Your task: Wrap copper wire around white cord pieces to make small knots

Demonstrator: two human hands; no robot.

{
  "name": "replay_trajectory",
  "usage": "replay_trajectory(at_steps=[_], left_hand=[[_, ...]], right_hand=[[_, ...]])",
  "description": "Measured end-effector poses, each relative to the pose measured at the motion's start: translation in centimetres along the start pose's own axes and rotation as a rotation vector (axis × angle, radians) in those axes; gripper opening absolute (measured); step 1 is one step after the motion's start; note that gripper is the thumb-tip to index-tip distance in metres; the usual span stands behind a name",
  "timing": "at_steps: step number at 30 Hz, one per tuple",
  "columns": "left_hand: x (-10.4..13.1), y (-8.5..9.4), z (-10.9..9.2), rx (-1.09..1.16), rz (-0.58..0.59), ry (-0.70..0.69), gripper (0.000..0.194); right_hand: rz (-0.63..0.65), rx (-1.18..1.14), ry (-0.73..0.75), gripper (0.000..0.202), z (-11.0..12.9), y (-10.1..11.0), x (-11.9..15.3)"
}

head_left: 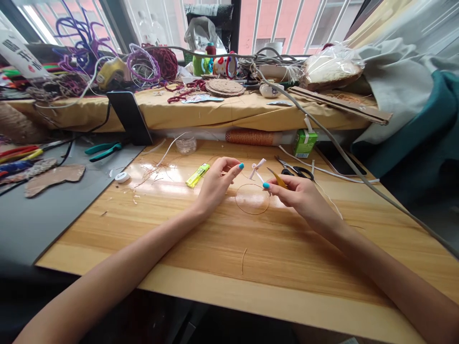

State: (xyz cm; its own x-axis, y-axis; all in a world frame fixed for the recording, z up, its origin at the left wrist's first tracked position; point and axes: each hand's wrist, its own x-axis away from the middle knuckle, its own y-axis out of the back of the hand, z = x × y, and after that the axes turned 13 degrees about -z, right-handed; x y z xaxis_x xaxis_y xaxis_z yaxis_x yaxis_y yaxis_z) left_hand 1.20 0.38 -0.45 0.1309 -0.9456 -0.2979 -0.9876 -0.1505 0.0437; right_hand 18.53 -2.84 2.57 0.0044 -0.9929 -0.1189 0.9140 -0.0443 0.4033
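Observation:
My right hand [301, 196] is closed around gold tweezers [278, 178], their points facing left and up. Its thumb and finger also pinch the end of a thin white strip [258, 177], tied or twisted into a small bow-like shape. Below it shows a thin brown cord loop [252, 214], its upper right side close to the right fingertips. To the left, my left hand [218, 181] has thumb and fingers drawn together; what lies between them is too small to make out. A yellow-green lighter [198, 175] lies beside it. Black-handled scissors [296, 171] rest behind my right hand.
A green carton [305, 143], a phone [340, 160] and an orange thread spool [251, 137] are at the table's back. A grey cable [340, 148] crosses the right side. Cord scraps [152, 173], a clear jar [186, 143] and teal pliers [103, 150] are leftward.

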Motion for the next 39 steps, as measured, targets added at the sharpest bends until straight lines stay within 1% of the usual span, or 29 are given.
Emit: replay_trajectory(at_steps=[1,4,5,7,13,17,22,25,29,32,39], left_hand=[[0.2,0.0,-0.2,-0.031,0.04,0.011,0.026],[0.8,-0.3,-0.6,-0.047,0.256,0.08,0.031],[1.0,-0.5,-0.8,-0.036,0.298,0.103,0.03],[1.3,-0.6,-0.8,0.002,0.324,0.159,0.026],[1.1,-0.7,-0.5,0.164,0.27,0.373,0.013],[1.0,-0.8,-0.5,0.202,0.256,0.444,0.011],[0.9,-0.8,-0.7,0.261,0.127,0.516,0.002],[0.8,-0.7,-0.8,0.269,0.109,0.528,0.003],[0.8,-0.7,-1.1,0.245,0.111,0.536,0.002],[0.8,-0.6,-1.2,0.237,0.113,0.541,0.001],[0.7,-0.5,-0.9,0.271,0.105,0.531,0.003]], right_hand=[[-0.015,0.014,0.034,0.031,-0.1,0.0,0.0],[-0.01,0.105,0.177,0.03,-0.3,0.0,0.1],[0.0,0.146,0.229,0.029,-0.4,0.0,0.1],[0.018,0.226,0.317,0.026,-0.5,-0.2,0.2],[0.029,0.347,0.469,0.02,-1.0,-0.6,0.1],[0.022,0.459,0.604,0.017,-1.7,-0.7,0.2],[-0.032,0.643,0.823,0.026,-2.2,-0.3,0.2],[-0.065,0.703,0.923,0.027,-2.1,0.0,-0.2],[-0.175,0.798,1.072,0.021,-2.3,0.2,-0.8],[-0.226,0.886,1.153,0.017,-2.5,0.4,-0.9],[-0.245,0.949,1.268,0.017,-2.2,0.7,-0.8]])
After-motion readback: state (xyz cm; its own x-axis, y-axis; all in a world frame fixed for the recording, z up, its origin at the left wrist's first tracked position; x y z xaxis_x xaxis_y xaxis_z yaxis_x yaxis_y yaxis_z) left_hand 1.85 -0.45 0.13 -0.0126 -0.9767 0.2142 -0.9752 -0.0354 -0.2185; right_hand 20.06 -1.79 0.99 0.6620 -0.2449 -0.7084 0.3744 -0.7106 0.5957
